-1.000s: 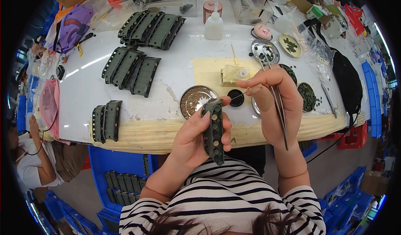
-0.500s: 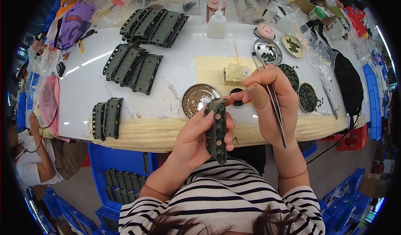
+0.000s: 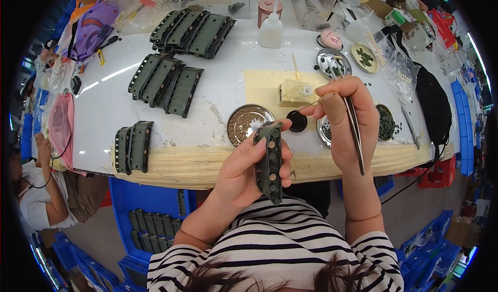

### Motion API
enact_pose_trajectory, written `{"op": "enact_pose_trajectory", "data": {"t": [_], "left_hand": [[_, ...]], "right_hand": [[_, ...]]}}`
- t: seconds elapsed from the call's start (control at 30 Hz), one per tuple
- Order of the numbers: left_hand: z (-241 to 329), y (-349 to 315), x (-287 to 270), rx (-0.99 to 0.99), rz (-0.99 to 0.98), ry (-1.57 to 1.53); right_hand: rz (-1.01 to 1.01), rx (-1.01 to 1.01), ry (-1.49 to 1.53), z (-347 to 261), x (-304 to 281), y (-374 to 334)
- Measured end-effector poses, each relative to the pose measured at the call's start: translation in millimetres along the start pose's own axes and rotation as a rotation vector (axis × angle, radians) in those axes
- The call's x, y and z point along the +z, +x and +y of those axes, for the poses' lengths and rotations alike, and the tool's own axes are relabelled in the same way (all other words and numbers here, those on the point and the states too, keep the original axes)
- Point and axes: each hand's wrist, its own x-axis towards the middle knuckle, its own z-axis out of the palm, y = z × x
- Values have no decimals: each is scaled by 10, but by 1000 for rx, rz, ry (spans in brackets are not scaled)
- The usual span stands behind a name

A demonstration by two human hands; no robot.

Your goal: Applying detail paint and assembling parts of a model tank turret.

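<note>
My left hand (image 3: 239,167) is closed around a dark green model tank hull (image 3: 268,175), held upright, with round wheels along its side. Two of the wheels show tan centres. My right hand (image 3: 345,123) pinches a thin stick (image 3: 311,106) between thumb and forefinger. Metal tweezers (image 3: 355,136) are tucked in the same hand, their length crossing the palm. The stick's end is just above a small black round pot (image 3: 296,122), apart from the hull; whether it touches the pot I cannot tell. Beside the hull lies a round tin of tiny tan pieces (image 3: 243,125).
Several green hulls stand in rows at left, among them a near pair (image 3: 133,148). A tape-covered block (image 3: 294,93), a white squeeze bottle (image 3: 271,31) and tins of green parts (image 3: 386,122) stand farther off. A blue crate (image 3: 122,204) with more hulls sits below the table edge.
My right hand has moved right, away from the hull, taking the stick and tweezers with it. The black pot is now uncovered to view. My left hand and the hull have hardly moved.
</note>
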Motion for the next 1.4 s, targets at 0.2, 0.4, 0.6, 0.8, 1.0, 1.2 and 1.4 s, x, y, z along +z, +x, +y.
{"op": "enact_pose_trajectory", "data": {"t": [0.2,0.4,0.6,0.8,1.0,1.2,1.4], "left_hand": [[46,8,269,53,186,139],[85,-66,361,158,273,689],[139,-151,301,232,286,1056],[95,-130,325,268,350,1277],[74,-127,300,272,343,1290],[62,-114,301,271,340,1288],[59,-113,294,279,343,1296]], "right_hand": [[156,-339,-700,203,-117,179],[70,-507,-925,239,-168,194],[76,-492,-508,-188,-119,-33],[-127,-216,-227,-112,47,-112],[-136,-136,-173,-48,96,-112],[-288,-132,-276,-17,-10,-108],[-141,-142,-181,-17,80,-111]]}}
